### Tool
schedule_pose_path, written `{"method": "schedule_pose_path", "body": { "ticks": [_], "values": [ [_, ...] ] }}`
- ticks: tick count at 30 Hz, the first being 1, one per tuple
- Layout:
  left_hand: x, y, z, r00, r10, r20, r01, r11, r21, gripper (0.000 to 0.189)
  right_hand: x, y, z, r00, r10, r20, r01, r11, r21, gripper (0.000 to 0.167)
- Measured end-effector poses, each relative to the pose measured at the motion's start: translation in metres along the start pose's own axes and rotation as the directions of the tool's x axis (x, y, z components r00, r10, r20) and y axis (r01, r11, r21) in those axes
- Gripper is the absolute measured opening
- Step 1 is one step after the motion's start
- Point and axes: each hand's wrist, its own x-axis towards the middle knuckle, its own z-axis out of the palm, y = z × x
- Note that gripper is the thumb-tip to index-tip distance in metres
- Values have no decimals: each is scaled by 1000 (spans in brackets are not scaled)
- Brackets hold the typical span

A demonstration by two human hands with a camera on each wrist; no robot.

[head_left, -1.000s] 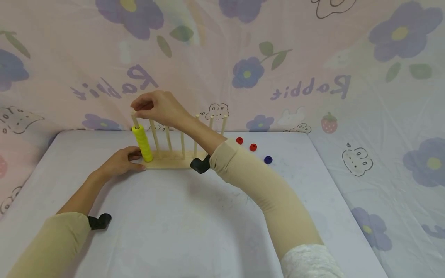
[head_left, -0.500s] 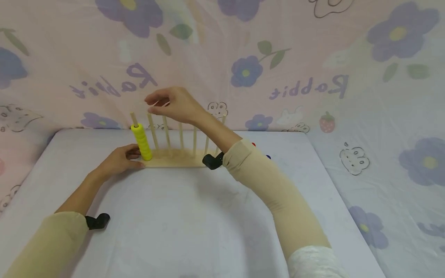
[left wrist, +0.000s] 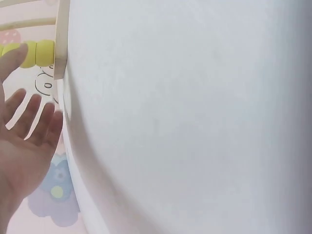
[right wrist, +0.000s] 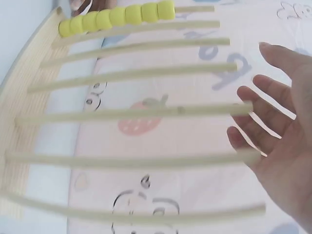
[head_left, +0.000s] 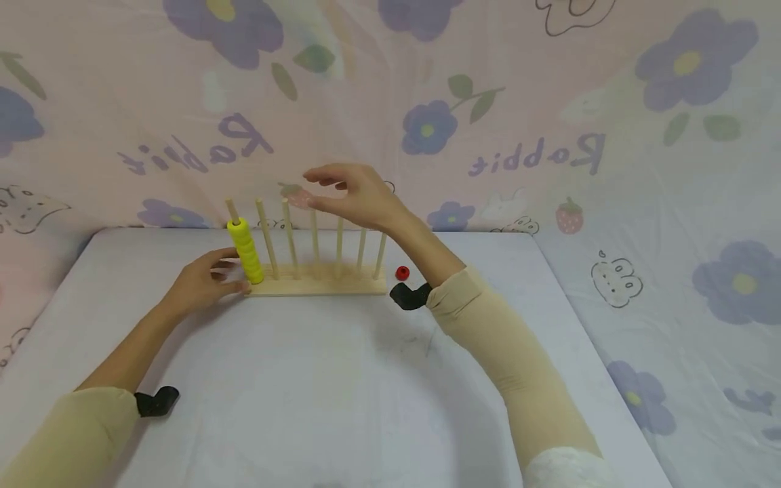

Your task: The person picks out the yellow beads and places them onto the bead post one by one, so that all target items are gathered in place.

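Note:
A wooden peg rack (head_left: 317, 287) stands on the table with a row of upright pegs. Its leftmost peg carries a stack of yellow beads (head_left: 245, 251), with the bare peg tip showing above them. Beside the rack's left end is my left hand (head_left: 200, 281), holding nothing; the left wrist view has its fingers (left wrist: 44, 126) spread and relaxed near the yellow beads. My right hand (head_left: 360, 195) hovers at the height of the peg tops, over the middle of the rack. Nothing is in it, and its thumb and fingers (right wrist: 265, 107) are apart.
One red bead (head_left: 402, 273) lies on the white table (head_left: 329, 379) just right of the rack, near the right wrist's black camera mount (head_left: 410, 297). Behind the table hangs a printed cloth (head_left: 354, 81). My right forearm (head_left: 421, 244) crosses above the table's right part.
My right hand has moved right, away from the yellow-beaded peg toward the middle pegs. The left hand has barely moved, its fingers slightly looser. The bead stack stays where it was.

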Motion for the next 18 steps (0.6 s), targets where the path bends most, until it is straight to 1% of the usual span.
{"method": "schedule_pose_path", "body": {
  "ticks": [2, 4, 6, 10, 18],
  "values": [
    [-3, 0, -1, 999, 33, -34, -31, 998, 50, 87, -8, 6, -5, 1000, 7, -27, -7, 1000, -9, 45],
    [-5, 0, -2, 997, 60, -52, -54, 992, 111, 87, -16, 11, -9, 999, 16, -51, -17, 1000, -26, 44],
    [-6, 0, -4, 996, 70, -51, -60, 982, 178, 89, -23, 16, -13, 998, 24, -63, -27, 999, -47, 45],
    [-10, -1, -6, 997, 75, -37, -60, 951, 303, 93, -35, 21, -19, 996, 36, -78, -41, 997, -65, 47],
    [-22, -4, -8, 988, 142, -59, -104, 900, 424, 92, -63, 32, -27, 991, 101, -88, -107, 992, -61, 54]
  ]
}}
